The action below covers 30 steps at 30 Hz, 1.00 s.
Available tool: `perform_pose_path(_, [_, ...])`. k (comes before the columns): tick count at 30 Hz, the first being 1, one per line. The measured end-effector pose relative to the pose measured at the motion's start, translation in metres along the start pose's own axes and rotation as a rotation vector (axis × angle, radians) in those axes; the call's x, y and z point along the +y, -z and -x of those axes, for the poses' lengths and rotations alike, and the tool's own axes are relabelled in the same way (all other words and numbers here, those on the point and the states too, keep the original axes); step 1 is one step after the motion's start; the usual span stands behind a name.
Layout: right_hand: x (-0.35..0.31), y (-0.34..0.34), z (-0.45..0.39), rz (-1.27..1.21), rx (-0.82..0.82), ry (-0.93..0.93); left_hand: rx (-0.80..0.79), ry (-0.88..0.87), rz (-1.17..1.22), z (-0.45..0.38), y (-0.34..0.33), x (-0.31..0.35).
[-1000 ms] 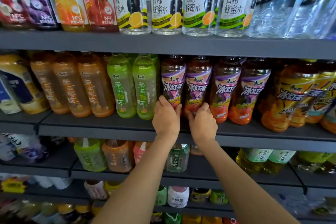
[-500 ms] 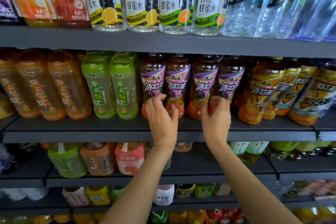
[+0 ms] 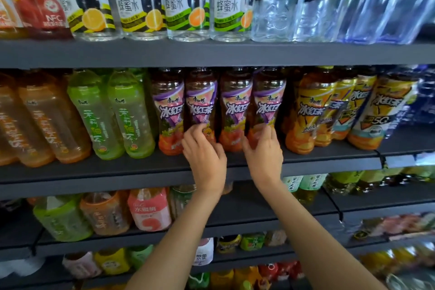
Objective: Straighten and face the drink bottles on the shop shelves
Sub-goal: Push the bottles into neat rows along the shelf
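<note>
Right hand now grips the fourth purple-label bottle (left hand stays put)

1. The single head-worn camera is facing the shelves squarely, tilting slightly downward.
2. It is sitting close, at arm's reach, its wide lens bowing the edges.

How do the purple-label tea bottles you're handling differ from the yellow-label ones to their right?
The purple-label bottles carry purple and pink labels with red bases; the yellow-label bottles have yellow labels with orange bases. The purple ones stand as an even row of four, labels forward, while the yellow ones lean and overlap. The left hand and right hand touch only purple ones. Both share the same white characters and shelf.
</note>
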State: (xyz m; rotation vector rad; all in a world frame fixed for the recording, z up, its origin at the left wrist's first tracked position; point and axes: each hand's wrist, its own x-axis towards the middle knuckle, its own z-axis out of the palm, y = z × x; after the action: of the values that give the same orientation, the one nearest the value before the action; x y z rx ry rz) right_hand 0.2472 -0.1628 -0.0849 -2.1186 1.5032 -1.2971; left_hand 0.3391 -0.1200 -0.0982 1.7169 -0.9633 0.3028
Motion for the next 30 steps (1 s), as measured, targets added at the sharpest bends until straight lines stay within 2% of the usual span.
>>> perform_pose_path(2, [0.017,0.02,-0.001,-0.068,0.135,0.013,-0.064,-0.08,0.035,0.009,-0.01,0.014])
perform_pose_path(6, [0.049,0.058,-0.028,-0.069,0.262,-0.168,-0.129,-0.156,0.107,0.018,-0.037,0.057])
perform_pose_path(8, [0.062,0.069,-0.044,-0.01,0.168,-0.203,-0.125,-0.184,0.103,0.022,-0.052,0.074])
perform_pose_path(11, [0.086,0.078,-0.061,0.189,-0.124,-0.19,-0.06,-0.113,0.054,0.029,-0.074,0.092])
perform_pose_path(13, [0.1,0.08,-0.07,0.223,-0.236,-0.154,-0.039,-0.082,0.038,0.037,-0.085,0.103])
perform_pose_path(15, [0.108,0.083,-0.075,0.162,-0.252,-0.088,-0.093,-0.055,0.088,0.046,-0.095,0.114])
perform_pose_path(18, [0.111,0.084,-0.073,0.146,-0.251,0.04,-0.256,0.062,0.136,0.052,-0.106,0.125])
perform_pose_path(22, [0.108,0.078,-0.068,0.018,-0.344,0.191,-0.216,0.208,0.05,0.043,-0.104,0.129])
perform_pose_path(26, [0.121,0.087,-0.077,-0.14,-0.487,0.218,-0.298,0.236,-0.002,0.031,-0.094,0.127])
perform_pose_path(28, [0.13,0.097,-0.079,-0.212,-0.362,0.19,-0.355,0.221,-0.008,0.027,-0.089,0.126])
perform_pose_path(30, [0.136,0.108,-0.082,-0.257,-0.074,0.057,-0.396,0.199,0.026,0.023,-0.086,0.124])
